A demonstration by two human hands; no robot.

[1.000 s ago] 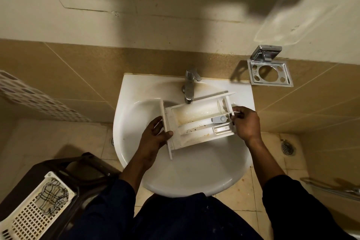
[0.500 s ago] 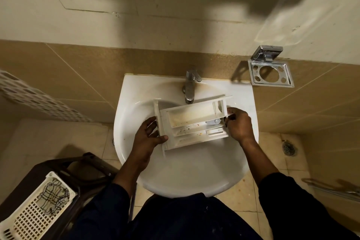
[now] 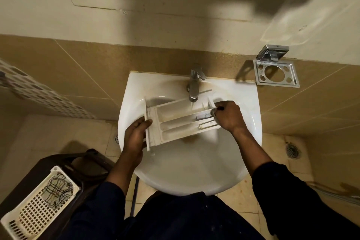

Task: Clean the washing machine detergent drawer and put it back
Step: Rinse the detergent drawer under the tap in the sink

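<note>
Two hands are seen at frame centre, and the drawer [image 3: 175, 125] is held between them over the sink [image 3: 185, 177], just below the tap [image 3: 194, 85]. Its front panel, at left, is gripped by the left hand [image 3: 136, 138]; its rear end, at right, is clasped by the curled fingers of the right hand [image 3: 228, 116]. Stained compartments are turned upward.

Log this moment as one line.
drawer over sink, below tap | left hand grips front panel | right hand grips rear end
</note>
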